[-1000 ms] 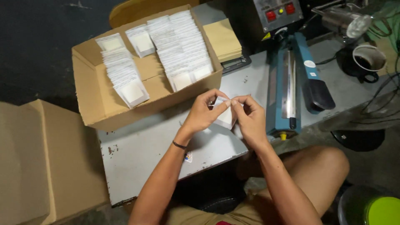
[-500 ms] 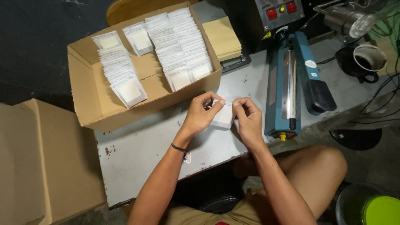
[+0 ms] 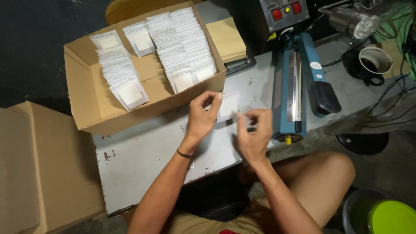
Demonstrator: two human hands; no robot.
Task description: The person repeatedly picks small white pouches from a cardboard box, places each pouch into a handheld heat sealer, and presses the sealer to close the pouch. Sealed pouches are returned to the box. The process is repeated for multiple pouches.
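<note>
Mid-frame over bench (image 3: 147, 160): left hand (image 3: 201, 115) now pinches sachet (image 3: 228, 106) alone; right hand (image 3: 253, 134) has let go, fingers loosely curled, empty.

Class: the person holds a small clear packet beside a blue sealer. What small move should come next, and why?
Probably carry the small clear packet, pinched in the left hand, rightward to the blue heat sealer; the right hand touches it and the sealer lies alongside.

Light fell from above onto the white table (image 3: 143, 151), which was bright and evenly lit — the floor around it lay dim, nearly black at upper left. The right hand (image 3: 253, 138) showed motion blur. A metal lamp (image 3: 353, 21) caught glare — edges bowed slightly.
</note>
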